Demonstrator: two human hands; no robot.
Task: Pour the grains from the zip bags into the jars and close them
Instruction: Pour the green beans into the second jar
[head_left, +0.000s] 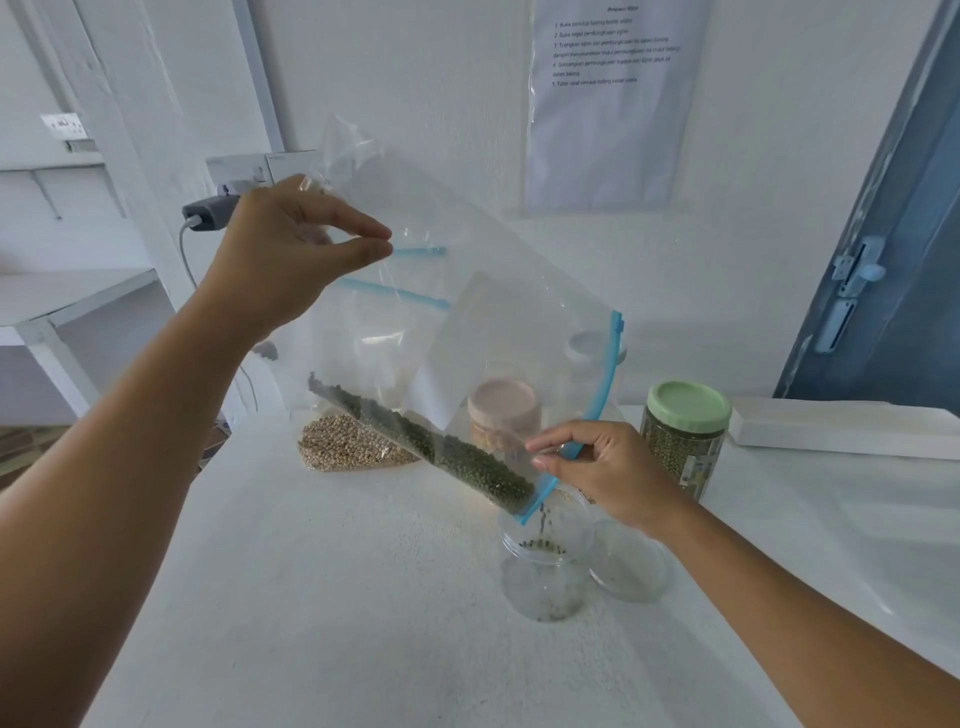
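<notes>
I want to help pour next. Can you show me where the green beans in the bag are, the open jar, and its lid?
green beans (457, 457): head view, on the beans inside the bag.
open jar (543, 582): head view, on its clear wall.
lid (631, 566): head view, on its clear top.

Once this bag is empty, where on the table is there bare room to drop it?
Bare: the table in front of the open jar, toward the near left edge. Crowded: behind, with the tan grain bag, pink-lidded jar, green-lidded jar and loose clear lid.
</notes>
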